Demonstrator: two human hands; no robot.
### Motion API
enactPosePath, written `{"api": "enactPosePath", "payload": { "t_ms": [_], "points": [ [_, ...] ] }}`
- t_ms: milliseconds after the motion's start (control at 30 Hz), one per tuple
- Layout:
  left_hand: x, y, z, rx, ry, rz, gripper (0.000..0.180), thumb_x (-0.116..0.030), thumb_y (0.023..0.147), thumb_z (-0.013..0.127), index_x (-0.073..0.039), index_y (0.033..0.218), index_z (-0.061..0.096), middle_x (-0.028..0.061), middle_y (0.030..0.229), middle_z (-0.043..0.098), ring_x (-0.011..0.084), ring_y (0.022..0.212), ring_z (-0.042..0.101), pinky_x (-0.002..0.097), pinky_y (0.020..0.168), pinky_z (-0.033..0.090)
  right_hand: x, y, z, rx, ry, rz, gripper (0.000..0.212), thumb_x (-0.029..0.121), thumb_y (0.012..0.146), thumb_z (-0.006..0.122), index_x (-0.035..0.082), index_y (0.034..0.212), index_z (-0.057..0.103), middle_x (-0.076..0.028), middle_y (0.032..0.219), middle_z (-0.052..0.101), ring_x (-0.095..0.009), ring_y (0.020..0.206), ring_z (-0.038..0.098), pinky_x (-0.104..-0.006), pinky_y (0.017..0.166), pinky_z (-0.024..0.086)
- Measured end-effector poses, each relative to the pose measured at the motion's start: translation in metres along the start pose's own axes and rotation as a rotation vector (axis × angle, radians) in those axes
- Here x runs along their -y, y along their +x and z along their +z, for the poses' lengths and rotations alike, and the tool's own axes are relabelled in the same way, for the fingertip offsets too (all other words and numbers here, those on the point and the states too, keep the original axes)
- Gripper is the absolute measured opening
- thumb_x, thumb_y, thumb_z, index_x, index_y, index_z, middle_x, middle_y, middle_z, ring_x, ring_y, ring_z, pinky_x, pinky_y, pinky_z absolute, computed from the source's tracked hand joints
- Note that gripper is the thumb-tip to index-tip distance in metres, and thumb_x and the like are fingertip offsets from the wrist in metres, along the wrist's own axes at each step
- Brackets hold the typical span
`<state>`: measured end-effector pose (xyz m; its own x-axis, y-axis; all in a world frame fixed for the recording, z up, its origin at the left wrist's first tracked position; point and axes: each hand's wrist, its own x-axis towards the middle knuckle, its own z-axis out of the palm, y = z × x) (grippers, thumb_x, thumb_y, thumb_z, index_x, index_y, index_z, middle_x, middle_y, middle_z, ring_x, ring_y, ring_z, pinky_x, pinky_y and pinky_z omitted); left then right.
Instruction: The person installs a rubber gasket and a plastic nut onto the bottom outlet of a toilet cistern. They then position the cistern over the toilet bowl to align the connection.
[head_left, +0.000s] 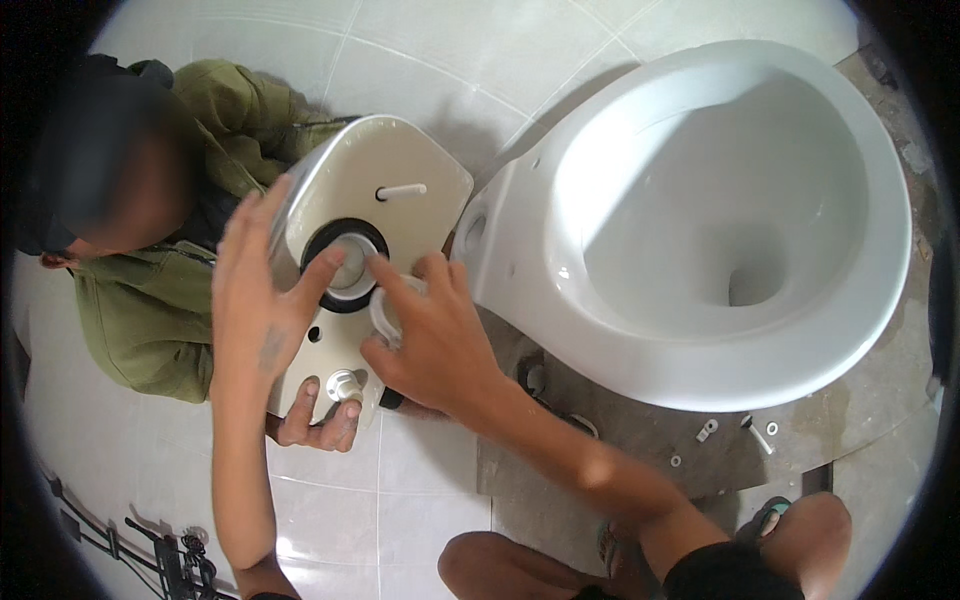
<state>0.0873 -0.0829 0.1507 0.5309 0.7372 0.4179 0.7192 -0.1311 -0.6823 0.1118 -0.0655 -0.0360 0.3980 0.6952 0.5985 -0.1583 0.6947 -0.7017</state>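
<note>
A toilet tank is turned so that its underside faces me. A black rubber gasket encircles its white round outlet. My left hand lies along the tank's left side, fingers stretched out, with the thumb at the outlet. From the right, my right hand grips a white plastic ring between thumb and fingers, just beside the gasket. Its index finger reaches to the outlet's edge. A white bolt sticks out of the tank above the gasket, and a white fitting sits below.
A co-worker in an olive jacket sits behind the tank; their hand is by the white fitting. The white toilet bowl stands at the right on cardboard. Bolts and washers lie near it. A black stand is lower left.
</note>
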Motion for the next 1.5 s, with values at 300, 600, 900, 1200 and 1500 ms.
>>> {"api": "enactPosePath", "payload": {
  "t_ms": [300, 600, 900, 1200, 1500],
  "points": [
    [-0.027, 0.011, 0.014, 0.239, 0.252, -0.165, 0.089, -0.028, 0.075, 0.077, -0.022, 0.153, 0.034, 0.0193, 0.134, 0.059, 0.0399, 0.116, 0.062, 0.0489, 0.094, 0.051, 0.005, -0.047, -0.026, -0.022, 0.497, 0.722, 0.109, 0.021, 0.091, 0.069, -0.009, 0.152, -0.016, -0.011, 0.092, 0.054, -0.019, 0.079, 0.059, -0.0327, 0.071, 0.052],
    [-0.032, 0.004, 0.017, 0.219, 0.232, -0.131, 0.093, -0.030, 0.071, 0.078, -0.017, 0.153, 0.034, 0.0179, 0.141, 0.054, 0.0367, 0.118, 0.063, 0.0458, 0.092, 0.055, 0.000, -0.070, -0.032, 0.010, 0.574, 0.803, 0.086, 0.021, 0.092, 0.067, -0.005, 0.153, 0.013, -0.017, 0.100, 0.059, -0.020, 0.087, 0.061, -0.0332, 0.075, 0.052],
    [-0.050, 0.006, 0.020, 0.189, 0.182, -0.116, 0.099, -0.034, 0.069, 0.082, -0.024, 0.154, 0.032, 0.0170, 0.141, 0.054, 0.0362, 0.120, 0.061, 0.0471, 0.092, 0.054, -0.008, -0.082, -0.019, -0.132, 0.636, 0.761, 0.048, 0.023, 0.092, 0.063, -0.002, 0.132, 0.053, -0.019, 0.114, 0.055, -0.028, 0.104, 0.056, -0.0397, 0.094, 0.044],
    [-0.051, 0.004, 0.020, 0.056, -0.017, -0.031, 0.094, -0.034, 0.073, 0.081, -0.021, 0.154, 0.035, 0.0177, 0.139, 0.055, 0.0345, 0.120, 0.061, 0.0445, 0.098, 0.051, -0.001, -0.072, -0.028, -0.248, 0.626, 0.410, 0.051, 0.011, 0.082, 0.055, -0.004, 0.130, 0.049, -0.021, 0.114, 0.051, -0.033, 0.106, 0.054, -0.0406, 0.098, 0.040],
    [-0.006, 0.008, 0.007, 0.310, -0.788, 0.048, 0.067, -0.023, 0.095, 0.066, -0.015, 0.155, 0.037, 0.0155, 0.151, 0.046, 0.0267, 0.138, 0.043, 0.0385, 0.114, 0.033, 0.024, -0.030, -0.064, 0.066, 0.105, 0.149, 0.078, 0.011, 0.071, 0.057, 0.009, 0.148, 0.043, -0.020, 0.106, 0.053, -0.036, 0.098, 0.056, -0.0449, 0.089, 0.047]
  ]
}}
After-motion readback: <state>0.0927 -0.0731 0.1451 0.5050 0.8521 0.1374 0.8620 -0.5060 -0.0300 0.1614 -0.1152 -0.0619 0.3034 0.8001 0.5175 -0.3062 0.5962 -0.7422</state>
